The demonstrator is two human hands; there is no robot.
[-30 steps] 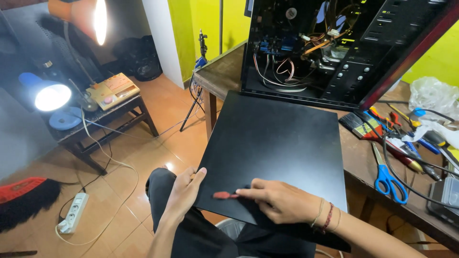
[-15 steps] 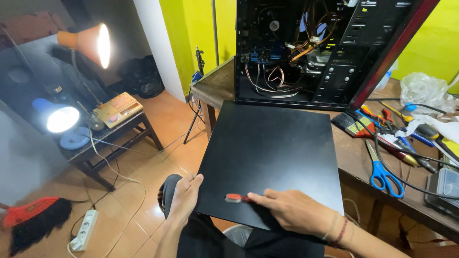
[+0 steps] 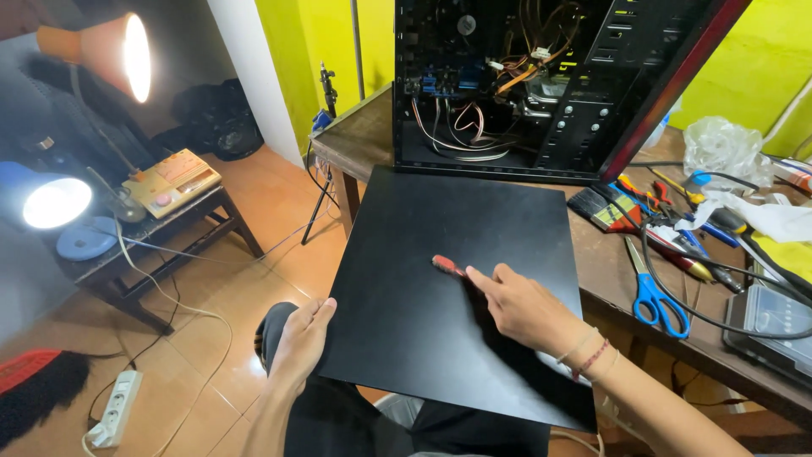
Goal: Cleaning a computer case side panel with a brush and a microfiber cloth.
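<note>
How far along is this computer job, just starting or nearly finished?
Partway, it seems. Done: the black side panel is off and the computer case stands open, wires showing. In hand: the left hand steadies the panel's edge while the right hand holds a small red tool against it. Left: the panel is not yet back on the case.

Arms were bare, without sleeves. Right wrist carried thin bracelets (image 3: 588, 354), one pale, one reddish. Legs wore dark trousers (image 3: 355, 419).

the right hand (image 3: 524, 309) hides most of the red-handled tool (image 3: 447, 266); the computer case (image 3: 541, 85) is cut off at the top edge.
</note>
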